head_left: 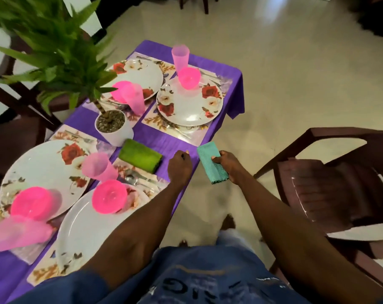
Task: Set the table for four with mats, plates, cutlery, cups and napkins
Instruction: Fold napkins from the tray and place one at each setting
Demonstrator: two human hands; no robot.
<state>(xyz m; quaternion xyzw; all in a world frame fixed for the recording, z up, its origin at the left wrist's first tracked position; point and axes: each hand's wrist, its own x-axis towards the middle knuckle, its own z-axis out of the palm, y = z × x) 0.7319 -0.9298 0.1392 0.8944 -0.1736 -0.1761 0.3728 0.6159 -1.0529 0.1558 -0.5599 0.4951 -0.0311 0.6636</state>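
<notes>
My right hand (226,166) grips a folded teal napkin (210,162) just off the table's right edge. My left hand (179,166) is closed in a fist over the purple tablecloth (175,141), holding nothing that I can see. A folded green napkin (140,155) lies on the cloth left of that fist. Several floral plates sit on floral mats: a far right plate (189,110), a far left plate (140,73), a near left plate (43,165) and a near plate (83,229). Pink cups (109,199) stand upside down on the plates. Cutlery (138,177) lies on the near mat.
A potted green plant in a white pot (114,130) stands mid-table, its leaves spreading over the far left. A brown plastic chair (331,189) stands to the right of me on the pale tiled floor. Dark wooden chairs stand at the left.
</notes>
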